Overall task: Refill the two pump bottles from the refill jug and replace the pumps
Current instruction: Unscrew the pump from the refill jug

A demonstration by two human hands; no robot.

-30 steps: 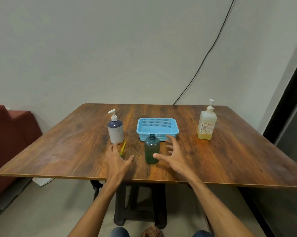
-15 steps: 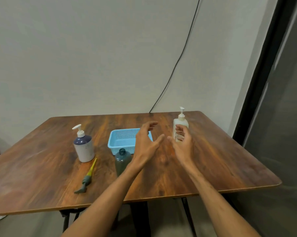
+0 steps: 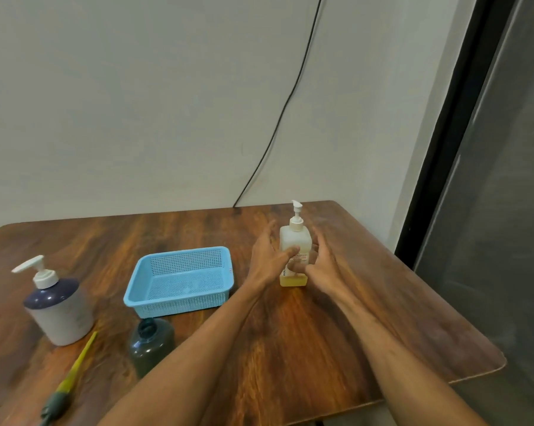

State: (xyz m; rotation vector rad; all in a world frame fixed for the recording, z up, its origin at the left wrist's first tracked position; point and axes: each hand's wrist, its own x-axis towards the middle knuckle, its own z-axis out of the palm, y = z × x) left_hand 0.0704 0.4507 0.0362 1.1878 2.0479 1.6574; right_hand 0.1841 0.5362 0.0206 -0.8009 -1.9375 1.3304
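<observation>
A clear square pump bottle (image 3: pixel 293 238) with yellow liquid at its bottom stands upright at the far right of the table. My left hand (image 3: pixel 265 259) wraps its left side with the thumb across the front. My right hand (image 3: pixel 324 265) holds its right side, thumb low on the label. A dark green bottle (image 3: pixel 150 345) stands open-necked near the front, its pump removed. That pump (image 3: pixel 70 379), with a yellow tube, lies flat on the table to its left. A white bottle with a navy shoulder (image 3: pixel 61 312) and white pump stands at the left.
A light blue mesh basket (image 3: pixel 179 302) sits mid-table between the white bottle and the clear one. The wooden table (image 3: pixel 351 333) ends in a rounded corner at the right, close to a dark glass door (image 3: pixel 490 210). A black cable (image 3: pixel 290 96) runs down the wall.
My view swung right. Both hands left the green bottle and the pump, reached across to the far right, and closed around the clear bottle with yellow liquid.
</observation>
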